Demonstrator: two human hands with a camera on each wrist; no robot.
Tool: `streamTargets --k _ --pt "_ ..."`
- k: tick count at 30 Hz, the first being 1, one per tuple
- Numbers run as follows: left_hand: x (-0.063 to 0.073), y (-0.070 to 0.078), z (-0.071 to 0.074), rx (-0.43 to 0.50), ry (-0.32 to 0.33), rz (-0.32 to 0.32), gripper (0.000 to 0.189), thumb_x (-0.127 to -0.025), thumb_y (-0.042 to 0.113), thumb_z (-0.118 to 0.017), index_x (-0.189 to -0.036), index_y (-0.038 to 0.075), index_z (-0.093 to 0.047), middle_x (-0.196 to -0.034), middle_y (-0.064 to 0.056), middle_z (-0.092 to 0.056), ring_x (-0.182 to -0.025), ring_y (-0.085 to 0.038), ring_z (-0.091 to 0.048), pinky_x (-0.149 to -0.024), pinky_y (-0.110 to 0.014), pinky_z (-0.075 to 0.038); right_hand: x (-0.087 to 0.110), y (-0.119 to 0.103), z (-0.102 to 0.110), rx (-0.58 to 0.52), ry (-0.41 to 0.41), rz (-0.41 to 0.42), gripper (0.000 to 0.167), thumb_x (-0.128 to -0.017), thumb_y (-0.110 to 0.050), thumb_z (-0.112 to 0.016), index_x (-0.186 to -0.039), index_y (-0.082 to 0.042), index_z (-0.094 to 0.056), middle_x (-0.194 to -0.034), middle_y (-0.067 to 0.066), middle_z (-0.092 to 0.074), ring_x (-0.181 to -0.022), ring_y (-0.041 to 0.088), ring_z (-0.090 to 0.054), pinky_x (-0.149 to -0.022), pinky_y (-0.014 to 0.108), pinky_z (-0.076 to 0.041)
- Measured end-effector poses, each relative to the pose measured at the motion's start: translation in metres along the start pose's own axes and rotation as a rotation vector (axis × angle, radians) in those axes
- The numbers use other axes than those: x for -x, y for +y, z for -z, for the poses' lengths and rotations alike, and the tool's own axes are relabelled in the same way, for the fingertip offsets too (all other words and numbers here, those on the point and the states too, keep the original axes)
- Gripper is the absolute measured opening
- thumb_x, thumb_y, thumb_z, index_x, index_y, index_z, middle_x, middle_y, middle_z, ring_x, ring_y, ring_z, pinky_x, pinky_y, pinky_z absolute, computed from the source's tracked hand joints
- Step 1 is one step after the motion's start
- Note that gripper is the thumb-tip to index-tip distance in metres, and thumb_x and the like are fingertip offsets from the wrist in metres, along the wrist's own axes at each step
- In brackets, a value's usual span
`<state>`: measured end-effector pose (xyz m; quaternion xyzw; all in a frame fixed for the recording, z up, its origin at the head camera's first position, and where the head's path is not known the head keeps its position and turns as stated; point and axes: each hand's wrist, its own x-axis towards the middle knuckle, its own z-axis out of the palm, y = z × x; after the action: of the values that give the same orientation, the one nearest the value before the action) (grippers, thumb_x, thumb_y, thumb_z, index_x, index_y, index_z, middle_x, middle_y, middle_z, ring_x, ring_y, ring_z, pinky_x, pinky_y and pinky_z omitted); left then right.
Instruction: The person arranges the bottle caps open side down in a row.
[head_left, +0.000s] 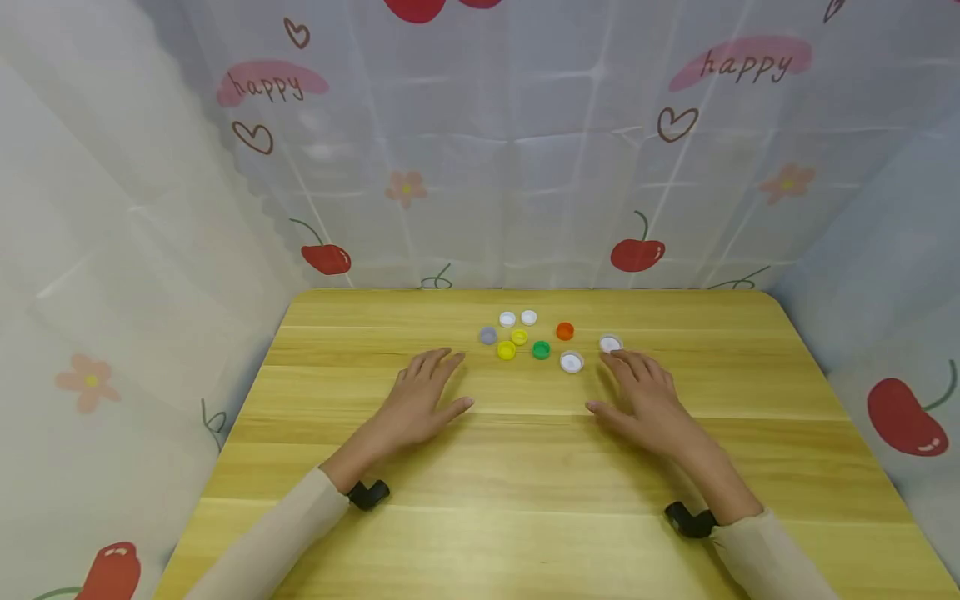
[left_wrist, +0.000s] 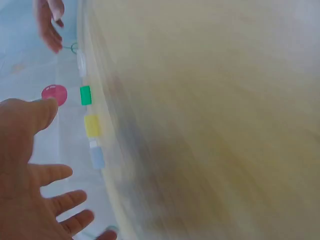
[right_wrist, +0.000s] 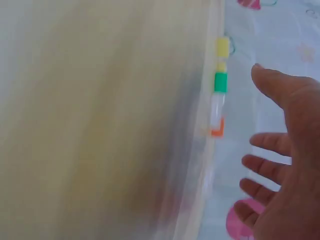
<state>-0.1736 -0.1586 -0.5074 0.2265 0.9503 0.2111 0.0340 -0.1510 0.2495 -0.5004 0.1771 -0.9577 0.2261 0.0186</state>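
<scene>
- Wooden table (head_left: 510, 500), curtain (head_left: 502, 200) at twelve o'clock
- Caps (head_left: 542, 350); left hand (head_left: 420, 402) at their eight, right hand (head_left: 647, 405) at four, both spread wide, empty
- Seemingly reaching; pinching would need narrowing

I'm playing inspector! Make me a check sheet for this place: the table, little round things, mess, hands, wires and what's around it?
Surface: wooden table, light-coloured, with plank-like stripes.
Job's things: nine small round caps near the far edge: four white, two yellow, one green, one orange, one greyish.
Clutter: nothing seen.
Grippers: left hand spread, holding nothing, left of the caps; right hand spread, fingertips by the rightmost white cap; touching, cannot tell. Black device at each wrist.
Cables: nothing seen.
Surroundings: pale sheets behind and at both sides, printed with cherries, flowers, hearts and "happy".
</scene>
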Motion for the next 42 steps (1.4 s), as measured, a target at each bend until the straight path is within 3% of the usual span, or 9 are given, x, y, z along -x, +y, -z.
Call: streamTargets --k 4,7,12,17,23,32,42 --pt "-0.021 0.002 -0.003 0.230 0.022 0.031 0.064 -0.107 0.051 -0.064 -0.159 0.015 -0.051 -0.144 -0.012 -0.058 -0.129 -0.032 -0.054 -0.104 -0.053 -0.049 -0.032 -0.018 -0.014 -0.079 0.054 0.051 0.058 -0.096 -0.043 -0.081 -0.142 -0.010 -0.067 -0.131 0.014 -0.064 -0.123 0.034 -0.049 -0.101 0.054 -0.035" --pt "-0.038 0.002 -0.007 0.389 0.037 0.065 0.049 -0.106 0.042 -0.068 -0.146 0.014 -0.063 -0.123 -0.007 -0.067 -0.106 -0.024 -0.061 -0.092 -0.042 -0.052 -0.058 -0.029 -0.026 -0.132 0.085 0.072 0.042 -0.093 -0.037 -0.086 -0.124 -0.010 -0.077 -0.105 0.011 -0.067 -0.099 0.026 -0.050 -0.089 0.042 -0.036" --pt "-0.064 0.002 -0.018 0.506 0.038 0.102 0.035 -0.104 0.033 -0.073 -0.135 0.016 -0.070 -0.103 0.001 -0.072 -0.085 -0.015 -0.065 -0.074 -0.031 -0.053 -0.093 -0.042 -0.040 -0.215 0.055 0.085 0.033 -0.091 -0.028 -0.089 -0.118 -0.011 -0.080 -0.092 0.010 -0.065 -0.090 0.025 -0.047 -0.086 0.040 -0.035" --pt "-0.085 0.004 -0.026 0.407 0.060 0.074 0.032 -0.102 0.030 -0.076 -0.131 0.017 -0.073 -0.096 0.004 -0.075 -0.080 -0.010 -0.066 -0.074 -0.029 -0.052 -0.120 -0.050 -0.049 -0.206 0.003 0.111 0.037 -0.092 -0.027 -0.088 -0.126 -0.016 -0.078 -0.093 0.009 -0.064 -0.087 0.026 -0.045 -0.089 0.043 -0.031" --pt "-0.095 0.007 -0.029 0.292 0.066 0.059 0.033 -0.100 0.031 -0.077 -0.130 0.018 -0.073 -0.091 0.007 -0.074 -0.076 -0.009 -0.064 -0.072 -0.028 -0.050 -0.139 -0.055 -0.055 -0.163 -0.042 0.129 0.040 -0.093 -0.026 -0.085 -0.131 -0.016 -0.076 -0.095 0.010 -0.065 -0.085 0.024 -0.042 -0.083 0.041 -0.026" --pt "-0.103 0.013 -0.028 0.228 0.050 0.070 0.033 -0.099 0.029 -0.080 -0.129 0.016 -0.075 -0.084 0.005 -0.070 -0.068 -0.009 -0.059 -0.062 -0.024 -0.044 -0.146 -0.053 -0.058 -0.140 -0.068 0.120 0.029 -0.093 -0.027 -0.087 -0.118 -0.014 -0.081 -0.093 0.008 -0.066 -0.084 0.023 -0.042 -0.078 0.038 -0.023" --pt "-0.107 0.011 -0.027 0.210 0.035 0.067 0.031 -0.098 0.028 -0.082 -0.125 0.016 -0.076 -0.083 0.005 -0.070 -0.067 -0.008 -0.058 -0.061 -0.024 -0.043 -0.148 -0.050 -0.064 -0.165 -0.071 0.145 0.025 -0.092 -0.030 -0.088 -0.112 -0.017 -0.082 -0.089 0.004 -0.066 -0.083 0.022 -0.044 -0.077 0.038 -0.023"
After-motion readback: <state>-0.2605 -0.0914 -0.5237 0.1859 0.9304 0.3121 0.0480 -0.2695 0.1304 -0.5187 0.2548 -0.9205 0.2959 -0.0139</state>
